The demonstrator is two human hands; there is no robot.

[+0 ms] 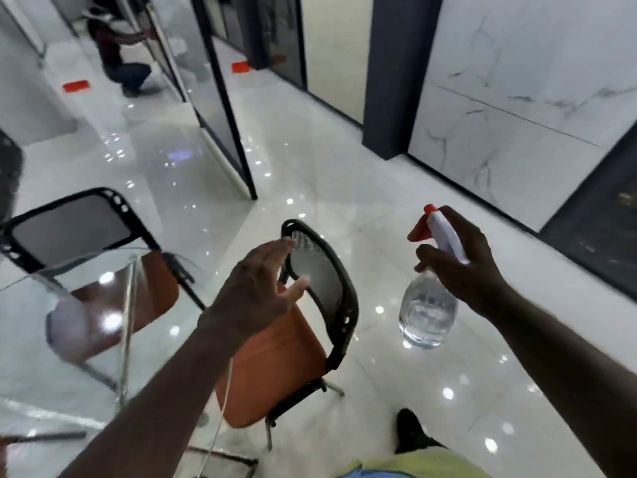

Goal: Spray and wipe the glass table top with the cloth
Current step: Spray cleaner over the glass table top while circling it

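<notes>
Head view, looking down: between me and the open floor stands a chair [303, 326] at about 6 o'clock of centre, with a black mesh back, curved and perforated along its frame, and a smooth orange seat. My left hand [258, 294] hangs over that seat, fingers spread wide and empty, its fingertips near the top of the mesh back; I cannot tell whether they touch it. My right hand [458, 257] at 4 o'clock is wrapped around the white neck of the spray bottle [429, 310], whose red trigger and nozzle point toward 10 o'clock. Its round, clear body hangs below my fist with clear liquid inside. The glass table top [62, 305] lies at 8 o'clock, transparent, with a rounded edge and bright light spots on it. Through it shows a second chair [86, 232] of the same make. A pale blurred shape, possibly the cloth [72, 329], lies on the glass. The floor [344, 167] is glossy white tile; marble-patterned wall panels stand at 2 o'clock.
</notes>
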